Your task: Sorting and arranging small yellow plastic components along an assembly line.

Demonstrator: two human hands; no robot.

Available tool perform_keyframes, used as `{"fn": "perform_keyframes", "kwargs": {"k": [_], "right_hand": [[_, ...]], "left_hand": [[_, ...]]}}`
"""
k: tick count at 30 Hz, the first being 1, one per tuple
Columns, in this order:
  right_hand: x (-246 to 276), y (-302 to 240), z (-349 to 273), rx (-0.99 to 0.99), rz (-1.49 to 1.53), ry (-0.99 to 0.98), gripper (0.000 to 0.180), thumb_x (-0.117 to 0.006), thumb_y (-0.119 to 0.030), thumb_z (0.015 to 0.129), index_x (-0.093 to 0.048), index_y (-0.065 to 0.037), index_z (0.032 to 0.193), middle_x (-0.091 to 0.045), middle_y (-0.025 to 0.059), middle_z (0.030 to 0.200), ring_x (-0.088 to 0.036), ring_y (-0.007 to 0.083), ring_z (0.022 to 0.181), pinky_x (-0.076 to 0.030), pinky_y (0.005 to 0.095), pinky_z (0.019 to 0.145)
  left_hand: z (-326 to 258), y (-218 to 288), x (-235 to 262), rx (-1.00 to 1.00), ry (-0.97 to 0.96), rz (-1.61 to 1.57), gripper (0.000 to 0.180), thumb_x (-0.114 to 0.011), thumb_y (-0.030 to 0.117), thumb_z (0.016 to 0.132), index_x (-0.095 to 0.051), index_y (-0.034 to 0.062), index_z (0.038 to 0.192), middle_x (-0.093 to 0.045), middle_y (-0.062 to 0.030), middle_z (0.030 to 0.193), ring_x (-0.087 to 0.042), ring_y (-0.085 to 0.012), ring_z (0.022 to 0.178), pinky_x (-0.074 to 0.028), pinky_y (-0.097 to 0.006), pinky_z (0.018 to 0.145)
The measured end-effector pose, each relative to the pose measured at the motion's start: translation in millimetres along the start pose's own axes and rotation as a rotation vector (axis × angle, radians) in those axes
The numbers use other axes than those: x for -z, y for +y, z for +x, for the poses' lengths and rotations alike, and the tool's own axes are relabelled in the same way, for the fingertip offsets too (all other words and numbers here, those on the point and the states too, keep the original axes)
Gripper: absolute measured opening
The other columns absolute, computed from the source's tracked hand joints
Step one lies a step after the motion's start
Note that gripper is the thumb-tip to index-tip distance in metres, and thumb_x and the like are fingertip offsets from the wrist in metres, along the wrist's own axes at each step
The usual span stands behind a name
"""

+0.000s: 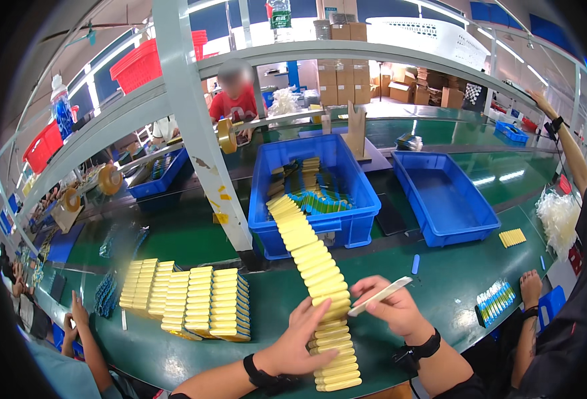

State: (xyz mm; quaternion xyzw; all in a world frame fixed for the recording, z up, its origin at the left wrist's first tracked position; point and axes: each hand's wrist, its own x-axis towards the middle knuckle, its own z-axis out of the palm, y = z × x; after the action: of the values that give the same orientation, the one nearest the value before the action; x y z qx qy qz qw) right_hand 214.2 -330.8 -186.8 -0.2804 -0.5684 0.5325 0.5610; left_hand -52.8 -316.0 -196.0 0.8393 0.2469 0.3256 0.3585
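A long row of yellow, round-ended flat pieces (313, 258) runs from the blue bin (351, 233) down over its rim and along the green table toward me. My left hand (297, 342) lies across the near part of this row, fingers stretched out and thumb apart, touching the yellow pieces. Just right of the row, my right hand (398, 314) grips a flat white stick (388, 293), its lower left end close to the yellow pieces. Inside the bin are more pieces with blue and yellow edges. Stacked yellow pieces (194, 299) stand in several columns to the left.
A shallow blue tray (450, 234) sits right of the bin. One blue flat piece (416, 264) and a bundle of blue-edged pieces (495, 302) lie on the table. A grey post (203, 133) rises at the bin's left. Co-workers' hands (530, 288) are on both sides.
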Motion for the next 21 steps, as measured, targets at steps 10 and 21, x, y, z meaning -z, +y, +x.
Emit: {"fn": "perform_keyframes", "kwargs": {"k": [10,21], "right_hand": [[-3.3,-28.7,-6.9,-0.383,-0.016,-0.681,0.022,-0.066,-0.014,0.103,-0.074,0.003,0.115,-0.075,0.0081,0.115,-0.067,0.0158,0.105,-0.051,0.031,0.095],[-10.5,-15.1,-9.3,-0.575,0.022,-1.062,0.021,-0.065,-0.013,0.103,-0.073,0.004,0.112,-0.075,0.0097,0.097,-0.07,0.0167,0.083,-0.053,0.0301,0.076]], "left_hand": [[6.8,2.9,5.7,0.041,0.131,-0.655,0.083,-0.065,0.017,0.098,-0.019,-0.0025,0.164,-0.035,-0.019,0.161,-0.032,-0.0277,0.15,-0.022,-0.04,0.125],[7.8,-8.0,7.5,0.179,0.092,-0.623,0.066,-0.058,0.008,0.101,-0.031,-0.0022,0.16,-0.045,-0.0139,0.156,-0.04,-0.0234,0.146,-0.027,-0.039,0.123]]}}
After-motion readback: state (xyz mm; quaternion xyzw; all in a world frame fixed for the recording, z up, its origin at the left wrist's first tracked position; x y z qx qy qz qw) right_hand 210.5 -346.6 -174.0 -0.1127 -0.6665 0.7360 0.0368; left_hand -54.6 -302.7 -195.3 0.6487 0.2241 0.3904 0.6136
